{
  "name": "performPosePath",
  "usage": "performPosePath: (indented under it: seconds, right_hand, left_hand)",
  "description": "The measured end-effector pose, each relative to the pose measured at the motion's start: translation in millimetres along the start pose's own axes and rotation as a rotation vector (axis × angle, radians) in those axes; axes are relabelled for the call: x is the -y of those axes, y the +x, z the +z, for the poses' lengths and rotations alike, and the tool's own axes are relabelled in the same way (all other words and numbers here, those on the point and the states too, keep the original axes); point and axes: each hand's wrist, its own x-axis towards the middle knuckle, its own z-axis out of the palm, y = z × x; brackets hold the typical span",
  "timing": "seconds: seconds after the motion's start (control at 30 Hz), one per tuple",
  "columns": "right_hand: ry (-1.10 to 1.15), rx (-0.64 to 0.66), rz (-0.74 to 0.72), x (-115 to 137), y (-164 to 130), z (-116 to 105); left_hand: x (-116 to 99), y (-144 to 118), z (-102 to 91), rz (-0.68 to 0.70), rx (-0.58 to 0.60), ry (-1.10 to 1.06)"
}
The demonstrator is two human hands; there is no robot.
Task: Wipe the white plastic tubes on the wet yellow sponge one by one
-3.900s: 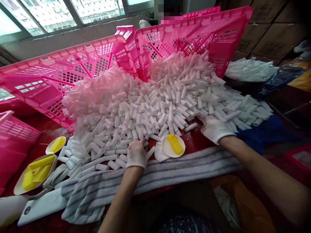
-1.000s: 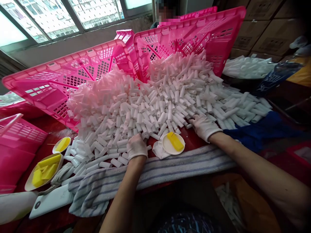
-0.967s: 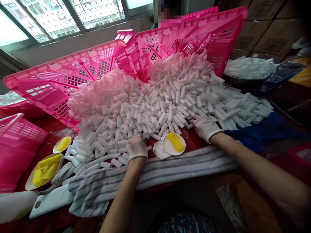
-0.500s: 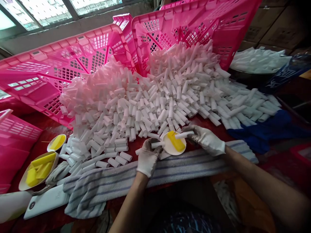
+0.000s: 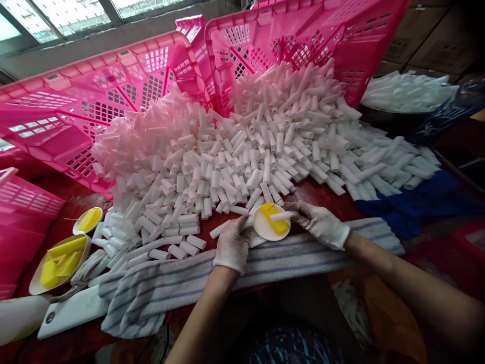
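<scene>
The right hand [image 5: 322,226], in a white knit glove with dirt-darkened fingertips, pinches one end of a short white tube [image 5: 281,216] between thumb and fingers. The tube's free end points left, over a yellow block [image 5: 279,227] on a small white plate [image 5: 261,230]; whether tube and block touch is unclear. The left hand [image 5: 232,247], gloved alike, is curled at the plate's left edge; whether its hidden fingertips grip anything, I cannot tell. A striped towel [image 5: 291,255] runs beneath both wrists. Beyond the plate spreads a big heap of similar tubes [image 5: 242,156], spilling from two tipped pink plastic crates [image 5: 125,63]. Lower left, a white phone-like device [image 5: 74,313] bears faint lettering, too small to read. At far right, a dark blue package [image 5: 449,116] carries white lettering, also illegible, and stacked brown cartons [image 5: 443,43] show blurred dark print.
</scene>
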Motion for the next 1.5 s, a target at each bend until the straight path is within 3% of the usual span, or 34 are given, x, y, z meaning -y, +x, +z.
performPosePath:
  seconds: [0.1,0.17,0.23,0.33,0.43,0.53,0.7,0.87,0.93,1.1,1.2,1.3,1.43,1.5]
  right_hand:
    - [0.059,-0.076,-0.031,3.9,-5.6,2.6]
    - [0.1,-0.095,-0.074,6.3,-10.0,5.2]
    - [0.091,-0.075,-0.066,9.3,-13.3,7.3]
    - [0.057,-0.064,-0.024,13.4,-16.0,10.2]
    - [-0.015,-0.104,-0.112,12.1,-17.4,12.0]
    - [-0.113,-0.114,-0.182,5.3,-18.8,11.8]
    - [-0.031,-0.084,-0.076,-2.5,-21.1,14.1]
    - [-0.036,-0.073,-0.161,14.8,-28.6,9.8]
    - [0.059,-0.049,-0.092,28.5,-32.7,6.5]
    - [0.382,-0.096,0.27,62.0,-35.9,4.6]
    - [0.409,-0.045,0.315,72.1,-37.1,5.1]
    - [0.231,-0.058,0.17,76.4,-45.3,5.3]
    - [-0.247,-0.07,-0.297,89.2,-62.8,9.1]
    - [-0.451,-0.105,-0.518,99.2,-69.9,13.0]
  left_hand:
    - [-5.2,3.0,-6.5,0.077,0.053,0.32]
    - [-6.8,4.3,-8.9,0.082,0.052,0.397]
    - [-5.7,3.6,-8.5,0.079,0.026,0.306]
    - [-2.3,-1.1,-4.2,-0.007,-0.017,-0.015]
    - [-2.2,-7.2,-0.4,-0.14,-0.016,-0.271]
    - [-4.4,-11.3,-0.1,-0.197,-0.004,-0.318]
    - [-8.5,-14.3,-2.5,-0.271,-0.007,-0.39]
    - [-15.6,-17.6,-5.8,-0.243,-0.017,-0.371]
    - [-17.7,-20.1,-5.8,-0.206,-0.008,-0.354]
    - [-25.5,-30.8,2.0,-0.054,0.119,-0.391]
    - [-36.1,-38.3,5.1,-0.027,0.188,-0.401]
    - [-48.4,-45.0,4.8,-0.082,0.253,-0.357]
    - [-59.1,-55.6,15.0,-0.154,0.417,-0.258]
    - [-62.5,-62.7,27.1,-0.194,0.42,-0.224]
